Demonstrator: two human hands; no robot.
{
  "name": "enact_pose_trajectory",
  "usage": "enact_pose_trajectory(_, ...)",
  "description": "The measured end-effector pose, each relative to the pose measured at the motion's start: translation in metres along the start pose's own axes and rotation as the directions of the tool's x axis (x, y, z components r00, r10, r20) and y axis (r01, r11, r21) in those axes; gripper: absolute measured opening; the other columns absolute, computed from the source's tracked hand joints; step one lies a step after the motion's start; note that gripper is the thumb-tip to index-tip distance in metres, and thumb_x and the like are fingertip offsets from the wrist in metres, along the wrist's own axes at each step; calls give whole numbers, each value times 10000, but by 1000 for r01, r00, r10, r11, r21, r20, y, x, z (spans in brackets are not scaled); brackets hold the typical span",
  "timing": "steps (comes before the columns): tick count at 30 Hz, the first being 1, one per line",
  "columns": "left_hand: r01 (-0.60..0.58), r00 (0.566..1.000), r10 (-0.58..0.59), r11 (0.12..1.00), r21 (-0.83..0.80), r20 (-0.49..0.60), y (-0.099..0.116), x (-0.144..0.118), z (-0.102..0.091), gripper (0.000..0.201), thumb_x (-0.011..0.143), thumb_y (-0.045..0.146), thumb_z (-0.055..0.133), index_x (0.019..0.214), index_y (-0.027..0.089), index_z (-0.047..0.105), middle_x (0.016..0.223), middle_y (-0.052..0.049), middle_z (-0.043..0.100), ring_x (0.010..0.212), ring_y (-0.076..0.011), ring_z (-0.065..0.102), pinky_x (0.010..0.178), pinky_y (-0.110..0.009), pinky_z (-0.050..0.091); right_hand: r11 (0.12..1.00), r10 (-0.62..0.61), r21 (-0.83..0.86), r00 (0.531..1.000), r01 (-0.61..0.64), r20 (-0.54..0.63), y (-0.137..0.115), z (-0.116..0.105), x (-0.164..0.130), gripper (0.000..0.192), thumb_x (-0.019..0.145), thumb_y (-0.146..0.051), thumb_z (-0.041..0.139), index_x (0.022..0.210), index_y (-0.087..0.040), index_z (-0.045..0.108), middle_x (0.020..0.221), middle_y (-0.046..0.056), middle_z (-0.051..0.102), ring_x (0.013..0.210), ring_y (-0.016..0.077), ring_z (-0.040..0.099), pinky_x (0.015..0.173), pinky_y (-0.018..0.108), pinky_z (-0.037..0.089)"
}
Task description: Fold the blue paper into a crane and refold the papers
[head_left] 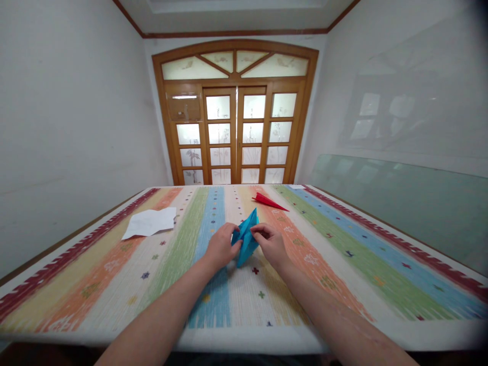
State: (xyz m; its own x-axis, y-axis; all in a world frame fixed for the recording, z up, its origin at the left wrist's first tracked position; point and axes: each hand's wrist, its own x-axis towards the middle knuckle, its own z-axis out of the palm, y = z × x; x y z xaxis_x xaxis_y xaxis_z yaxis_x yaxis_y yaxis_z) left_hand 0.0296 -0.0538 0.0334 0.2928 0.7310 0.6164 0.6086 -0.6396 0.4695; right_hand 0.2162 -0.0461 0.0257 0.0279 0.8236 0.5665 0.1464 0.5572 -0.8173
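A piece of folded blue paper (248, 243) is held up between my two hands over the middle of the table, its pointed tip upward and another point downward. My left hand (224, 243) pinches its left side, thumb in front. On the right side, my right hand (270, 243) grips the edge between thumb and curled fingers. Beyond my right hand lies a folded red paper piece (269, 202), long and pointed toward the right.
A creased white sheet of paper (150, 222) lies on the left of the striped tablecloth (168, 295). A small white piece (297, 187) rests at the far edge. A pale green glass panel (400, 198) stands along the right side, and wooden doors (233, 132) are behind the table.
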Motion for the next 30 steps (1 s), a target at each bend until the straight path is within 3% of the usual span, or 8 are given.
enact_pose_trajectory(8, 19, 996, -9, 993, 116, -86, -1, 2, -3, 89, 851, 157, 552, 918, 199, 592, 941, -52, 618, 930, -207, 580, 853, -354, 447, 999, -14, -35, 1000, 14, -10, 0, 1, 1, 117, 800, -270, 614, 817, -214, 716, 824, 43, 687, 754, 197, 627, 666, 311, 494)
enact_pose_trajectory(12, 46, 994, -32, 990, 132, -103, -3, 4, -6, 68, 879, 213, 544, 857, 195, 606, 870, -44, 601, 860, -199, 571, 796, -334, 438, 999, 20, -36, 999, -21, -29, 2, 0, 1, 139, 807, -304, 618, 835, -210, 715, 838, 54, 694, 769, 208, 635, 660, 315, 505)
enact_pose_trajectory(19, 88, 993, -89, 996, -17, -74, -3, 6, -4, 116, 903, 269, 508, 849, 197, 581, 793, -12, 610, 727, -164, 551, 693, -288, 413, 997, 53, -53, 998, -55, -34, 2, -1, 4, 294, 834, -376, 611, 1056, -205, 701, 914, 82, 693, 757, 205, 636, 655, 330, 528)
enact_pose_trajectory(24, 132, 985, -147, 980, -147, -93, -6, 7, -2, 152, 912, 292, 492, 830, 190, 569, 778, -6, 621, 741, -157, 575, 704, -277, 421, 988, -47, -148, 999, 50, 27, 1, 0, 3, 233, 833, -357, 617, 1003, -236, 721, 1135, 92, 637, 991, 234, 620, 728, 328, 540)
enact_pose_trajectory(30, 154, 977, -180, 967, -203, -117, -11, 8, -2, 158, 920, 296, 490, 842, 188, 574, 794, -10, 633, 754, -155, 586, 719, -278, 432, 985, -7, -171, 995, 25, 103, 7, 4, 1, 303, 892, -412, 558, 1118, -265, 697, 1274, 96, 556, 1139, 241, 559, 846, 354, 529)
